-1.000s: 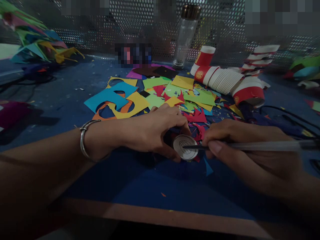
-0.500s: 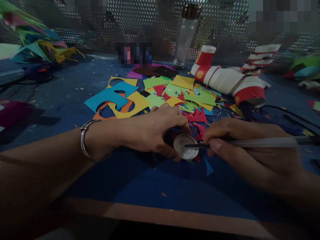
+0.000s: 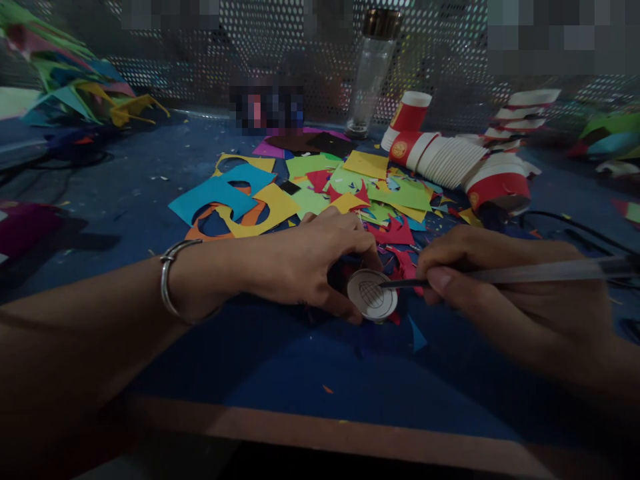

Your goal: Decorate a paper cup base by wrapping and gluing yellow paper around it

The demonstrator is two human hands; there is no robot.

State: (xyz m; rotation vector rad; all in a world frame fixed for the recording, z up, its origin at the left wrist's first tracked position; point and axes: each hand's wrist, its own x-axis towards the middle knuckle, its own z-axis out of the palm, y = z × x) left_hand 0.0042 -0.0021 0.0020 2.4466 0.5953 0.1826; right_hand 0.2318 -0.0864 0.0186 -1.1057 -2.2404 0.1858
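the little round disc [image 3: 373, 295] is white and papery with a raised rim, and there's a small crosshatched oval inked on its face. the person's left hand [image 3: 305, 263] is curled over it knuckles up, thumb underneath and fingertips on the top edge, so it's pinched closed on the disc and holds it tilted just above the blue table [image 3: 280, 360]. a thin metal bracelet [image 3: 173, 280] sits on that wrist. the right hand [image 3: 500, 293] lies low just to the right of that grip, thumb and fingers closed tight around a slim clear-barrelled pen [image 3: 525, 272] whose dark tip touches the disc's face. just past the pinch there's a mess of bright flat paper scraps [image 3: 320, 187], and further back right of the pen hand a toppled stack of red and white paper cups [image 3: 450, 160], with a clear bottle [image 3: 373, 67] standing behind.
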